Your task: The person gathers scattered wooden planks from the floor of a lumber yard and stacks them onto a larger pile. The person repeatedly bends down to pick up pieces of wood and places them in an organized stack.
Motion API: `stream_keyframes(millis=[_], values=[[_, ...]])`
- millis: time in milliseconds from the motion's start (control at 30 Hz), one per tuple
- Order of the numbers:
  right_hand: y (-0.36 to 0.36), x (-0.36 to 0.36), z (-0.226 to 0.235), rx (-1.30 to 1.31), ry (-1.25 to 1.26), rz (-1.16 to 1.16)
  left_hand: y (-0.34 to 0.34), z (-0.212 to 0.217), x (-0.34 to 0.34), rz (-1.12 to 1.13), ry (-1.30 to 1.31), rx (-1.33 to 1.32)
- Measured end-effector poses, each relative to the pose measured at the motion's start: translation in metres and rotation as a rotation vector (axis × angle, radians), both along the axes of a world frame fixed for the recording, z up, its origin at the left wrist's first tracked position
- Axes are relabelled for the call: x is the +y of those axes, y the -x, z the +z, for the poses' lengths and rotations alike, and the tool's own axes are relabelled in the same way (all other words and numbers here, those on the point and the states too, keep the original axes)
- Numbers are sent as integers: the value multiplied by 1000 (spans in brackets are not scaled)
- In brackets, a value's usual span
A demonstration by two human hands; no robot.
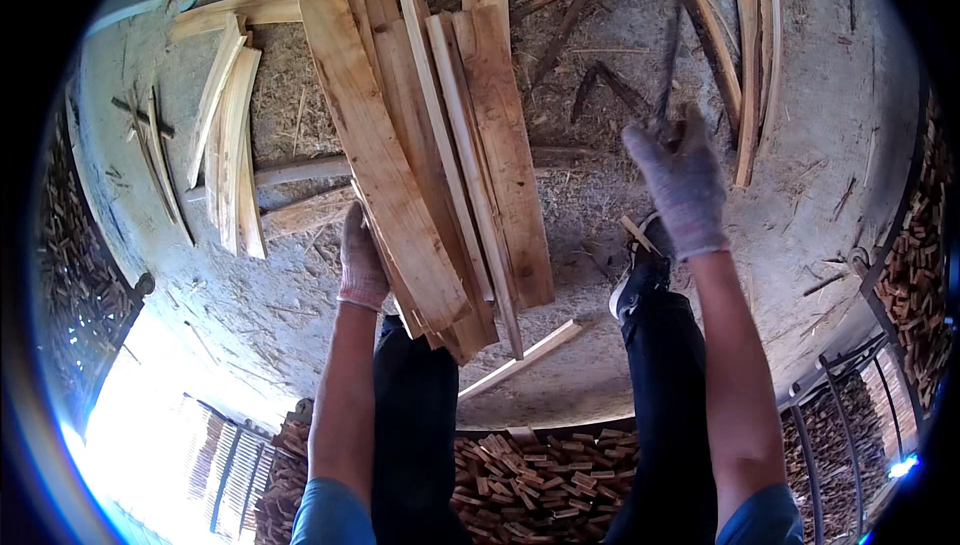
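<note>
My left hand (361,263), in a pale work glove, is at the left edge of a bundle of sawn wooden boards (385,145) and grips it there, its fingers partly hidden by the wood. The boards lie lengthwise, overlapping at slightly different angles, with a wide board (503,155) on the right side. To the right of them, my gloved right hand (682,190) is raised with its thumb spread from the fingers. A long dark strip (673,35), like bark, ends right between thumb and fingers; its far part is blurred.
Pale slats (235,145) lie on the dusty floor at left, and long edge strips (752,65) at far right. Dark bark pieces (570,20) are scattered beyond the boards. A narrow batten (525,357) lies near my feet. Heaped wood blocks (545,480) are at the bottom.
</note>
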State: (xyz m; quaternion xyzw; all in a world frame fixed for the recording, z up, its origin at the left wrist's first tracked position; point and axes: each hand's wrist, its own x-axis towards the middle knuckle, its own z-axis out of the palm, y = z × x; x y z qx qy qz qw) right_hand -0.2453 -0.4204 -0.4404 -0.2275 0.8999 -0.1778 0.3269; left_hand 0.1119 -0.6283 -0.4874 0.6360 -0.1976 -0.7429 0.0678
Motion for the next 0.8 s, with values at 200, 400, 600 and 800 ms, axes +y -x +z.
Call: stream_keyframes(millis=[200,400,600,800], values=[[-85,36,-92,-805,-97,183,6,4,-4,-93,-57,152],[-125,-12,-65,-1198,122,-434,-19,0,-12,-335,7,108],[-119,-11,-81,-1422,217,-456,19,15,12,-238,38,135],[-117,-37,-71,-1410,213,-482,17,11,4,-291,-9,150]])
